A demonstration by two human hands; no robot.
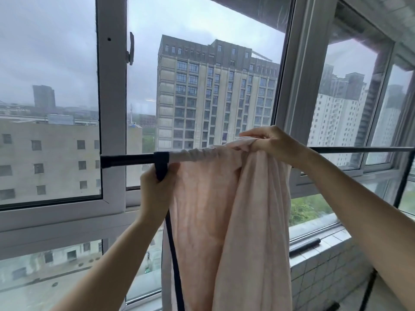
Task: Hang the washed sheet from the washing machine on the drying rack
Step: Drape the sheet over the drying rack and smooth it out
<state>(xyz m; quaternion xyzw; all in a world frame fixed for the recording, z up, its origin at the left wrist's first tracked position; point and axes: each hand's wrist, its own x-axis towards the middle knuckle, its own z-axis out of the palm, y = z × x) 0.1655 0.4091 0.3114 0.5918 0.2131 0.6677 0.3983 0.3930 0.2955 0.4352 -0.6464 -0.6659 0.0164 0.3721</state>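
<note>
A pale pink sheet (220, 209) with a dark border hangs bunched over the black top bar of the drying rack (128, 158), which runs across the view in front of the window. My left hand (157, 189) grips the sheet's left edge and its dark trim just below the bar. Up at the bar, my right hand (271, 142) is closed on a gathered fold of the sheet. To the right of that hand the bar (359, 149) is bare. The sheet's lower end runs out of view.
Large white-framed windows (112, 108) stand right behind the rack. A tiled sill (318, 250) with a short dark rod (304, 244) on it lies at the lower right. The rack's right upright (404, 182) drops down at the far right.
</note>
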